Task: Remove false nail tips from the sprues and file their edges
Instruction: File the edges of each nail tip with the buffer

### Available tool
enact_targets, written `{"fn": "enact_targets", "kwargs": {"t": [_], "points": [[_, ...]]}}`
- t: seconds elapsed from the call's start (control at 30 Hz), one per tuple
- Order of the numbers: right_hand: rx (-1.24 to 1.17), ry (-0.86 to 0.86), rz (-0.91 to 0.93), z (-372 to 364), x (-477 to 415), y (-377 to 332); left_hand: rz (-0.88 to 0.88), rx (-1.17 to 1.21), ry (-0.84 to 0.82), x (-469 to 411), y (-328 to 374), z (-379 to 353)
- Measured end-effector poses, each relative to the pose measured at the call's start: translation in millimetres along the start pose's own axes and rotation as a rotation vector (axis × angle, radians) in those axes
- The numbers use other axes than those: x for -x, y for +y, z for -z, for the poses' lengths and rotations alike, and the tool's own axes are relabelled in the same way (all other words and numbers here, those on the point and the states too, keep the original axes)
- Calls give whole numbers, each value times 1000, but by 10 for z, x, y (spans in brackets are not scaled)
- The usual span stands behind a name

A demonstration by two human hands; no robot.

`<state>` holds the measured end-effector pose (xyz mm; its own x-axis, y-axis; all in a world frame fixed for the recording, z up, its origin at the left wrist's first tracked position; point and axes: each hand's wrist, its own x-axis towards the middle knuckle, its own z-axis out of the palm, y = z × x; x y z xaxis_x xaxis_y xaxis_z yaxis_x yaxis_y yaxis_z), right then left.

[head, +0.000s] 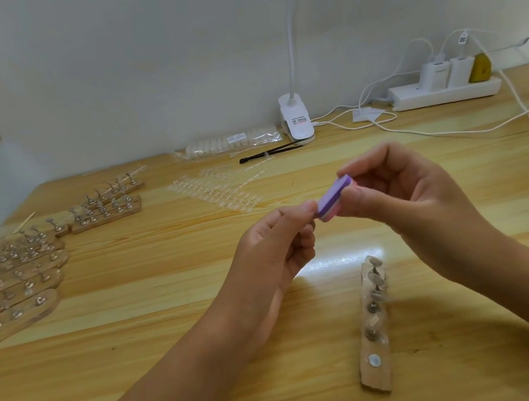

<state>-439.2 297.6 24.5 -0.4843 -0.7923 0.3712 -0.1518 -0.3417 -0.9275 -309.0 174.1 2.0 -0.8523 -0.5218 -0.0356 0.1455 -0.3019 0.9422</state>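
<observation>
Nail tips lie faint, upper centre of the frame. The right hand pinches a purple file; the left hand curls against it, and I cannot tell what it holds.

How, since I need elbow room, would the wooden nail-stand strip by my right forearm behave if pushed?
The wooden strip lies flat and long, so it would probably slide stiffly on the glossy table, not tip. Its small upright holders lean unevenly, so they may wobble or topple.
</observation>
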Motion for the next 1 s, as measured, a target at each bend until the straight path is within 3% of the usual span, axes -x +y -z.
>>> {"fn": "enact_targets", "kwargs": {"t": [0.2,0.3,0.43,0.57,0.67,0.8,0.9,1.0], "points": [[-2,-3,-4,8,-4,-3,-5,-22,-8,4,-5,-14],[52,-102,-57,-31,6,16,-31,-53,7,6,-19,-8],[-5,13,-18,5,-4,14,-36,-49,10,3,-12,0],[57,-74,-64,-24,15,15,-46,-76,1,14,-11,-6],[40,0,-21,-28,18,24,-36,-63,9,8,6,-7],[76,-77,-52,-29,15,33,-33,-81,-18,17,-3,-5],[2,1,7,3,0,25,-19,-62,-21,10,-5,8],[23,-79,-35,20,-14,13,-28,-72,-19,11,-6,6]]}}
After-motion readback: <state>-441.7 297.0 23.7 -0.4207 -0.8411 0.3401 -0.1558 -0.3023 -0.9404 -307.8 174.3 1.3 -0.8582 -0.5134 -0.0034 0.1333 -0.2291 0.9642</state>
